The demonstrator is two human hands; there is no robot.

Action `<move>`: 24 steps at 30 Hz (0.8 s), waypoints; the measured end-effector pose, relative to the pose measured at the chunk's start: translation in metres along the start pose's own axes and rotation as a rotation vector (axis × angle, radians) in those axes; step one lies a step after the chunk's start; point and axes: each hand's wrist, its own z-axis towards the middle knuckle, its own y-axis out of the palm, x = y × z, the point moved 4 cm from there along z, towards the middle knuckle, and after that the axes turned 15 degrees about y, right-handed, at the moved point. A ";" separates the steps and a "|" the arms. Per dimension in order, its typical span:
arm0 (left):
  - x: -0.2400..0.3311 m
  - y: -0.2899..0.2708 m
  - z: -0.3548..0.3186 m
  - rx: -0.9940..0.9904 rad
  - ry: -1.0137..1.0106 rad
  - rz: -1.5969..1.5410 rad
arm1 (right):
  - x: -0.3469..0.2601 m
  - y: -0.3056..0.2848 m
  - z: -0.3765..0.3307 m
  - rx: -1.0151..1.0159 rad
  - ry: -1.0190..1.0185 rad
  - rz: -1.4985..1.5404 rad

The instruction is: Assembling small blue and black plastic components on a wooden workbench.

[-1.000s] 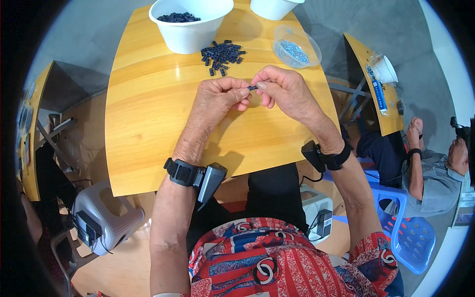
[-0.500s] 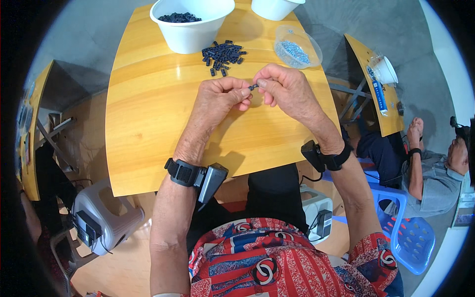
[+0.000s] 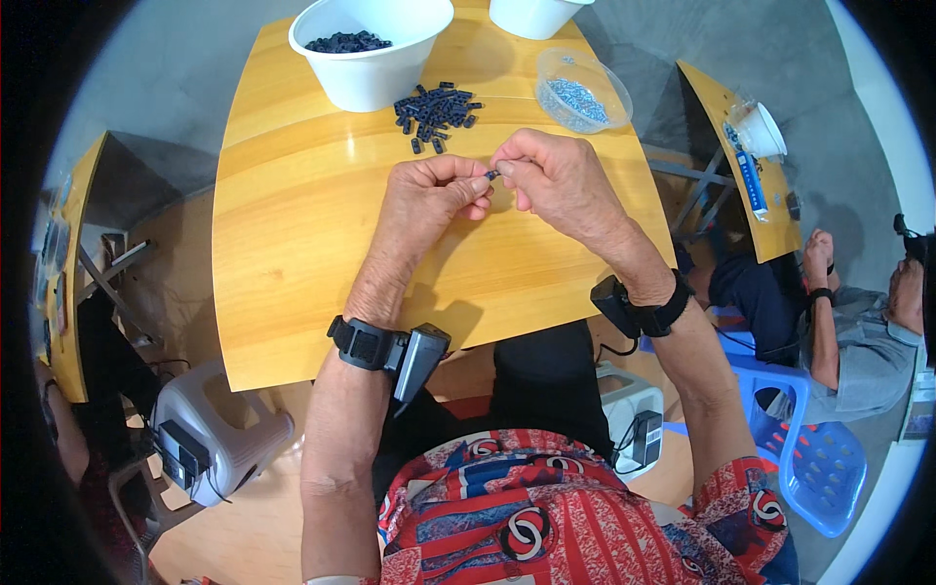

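Observation:
My left hand (image 3: pixel 419 200) pinches a small dark plastic piece (image 3: pixel 490 175) between thumb and fingers above the table. Against its right end, my right hand (image 3: pixel 561 185) closes thumb and forefinger; whatever those fingertips hold is too small to make out. Beyond my hands lies a loose pile of similar dark plastic pieces (image 3: pixel 434 115). Past the pile stands a large white tub (image 3: pixel 366 80) with more dark pieces inside. A clear round container (image 3: pixel 619 112) at the far right holds many tiny silvery-blue parts (image 3: pixel 577 102).
The wooden table (image 3: pixel 312 253) reaches back from my lap. A second white tub (image 3: pixel 536 18) stands at its far edge. To the right, a person (image 3: pixel 848 331) sits near another table (image 3: pixel 770 229) and a blue plastic chair (image 3: pixel 819 468). A pale stool (image 3: pixel 229 429) stands at left.
My right fingertips have moved slightly left, closer to the dark piece, so less of it shows between the hands. The whole view has shifted slightly.

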 end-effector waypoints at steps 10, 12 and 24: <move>0.000 0.001 -0.001 0.035 0.004 0.072 | -0.011 0.000 0.001 0.087 -0.187 -0.189; 0.000 0.001 0.000 0.022 -0.003 0.080 | -0.010 0.004 0.003 0.080 -0.225 -0.212; -0.003 -0.006 -0.002 0.073 -0.050 0.092 | 0.004 0.018 0.008 0.073 -0.156 -0.020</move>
